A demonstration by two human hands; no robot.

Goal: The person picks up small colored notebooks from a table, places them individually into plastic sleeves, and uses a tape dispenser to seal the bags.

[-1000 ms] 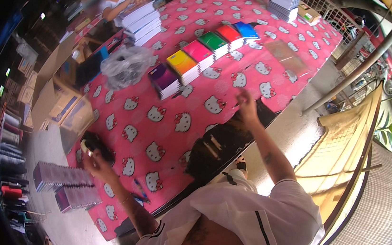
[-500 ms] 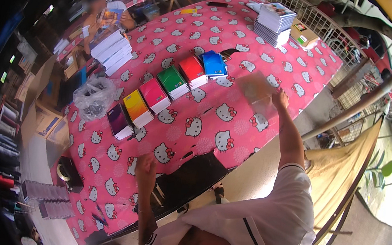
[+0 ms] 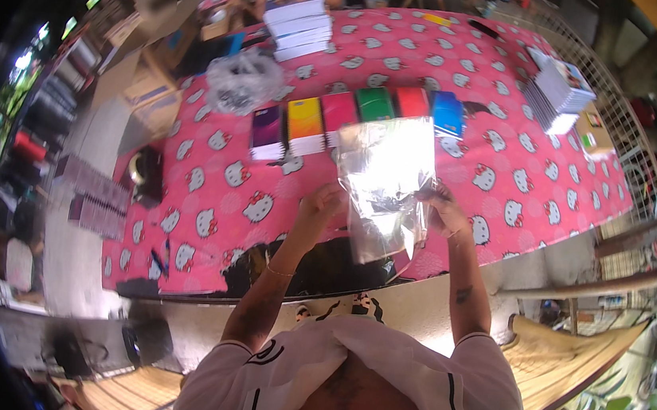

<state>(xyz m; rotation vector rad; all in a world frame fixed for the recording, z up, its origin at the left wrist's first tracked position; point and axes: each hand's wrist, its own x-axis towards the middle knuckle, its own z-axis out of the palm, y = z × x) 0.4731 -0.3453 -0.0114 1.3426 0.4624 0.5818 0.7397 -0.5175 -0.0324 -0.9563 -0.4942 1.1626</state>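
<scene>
On the left of the surface (image 3: 207, 216), with its pink patterned cloth, we see a crumpled clear plastic bundle (image 3: 243, 81) and a row of coloured book stacks (image 3: 354, 116). Our left hand (image 3: 327, 202) pinches the left edge of a clear, shiny plastic bag (image 3: 387, 183), grip closed on it. The bag hangs spread above the surface, in front of the row. Our right hand (image 3: 442, 209) grips its right edge, fingers closed. Farther right lies a stack of booklets (image 3: 558, 93).
</scene>
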